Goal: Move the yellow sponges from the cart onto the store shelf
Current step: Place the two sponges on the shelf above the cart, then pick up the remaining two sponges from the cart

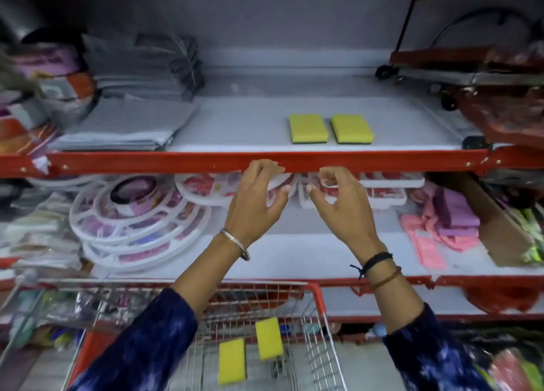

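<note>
Two sponges (330, 128) on shelf (235, 131), two more (250, 349) in cart (312, 331); left hand (256, 202) and right hand (341, 205) empty, fingers loosely curled, so reaching down risks snagging sleeves on cart wire.

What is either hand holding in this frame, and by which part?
Nothing. The left hand and right hand are both empty, fingers loosely curled below the shelf's red front edge. Two sponges on the shelf, two in the cart.
</note>
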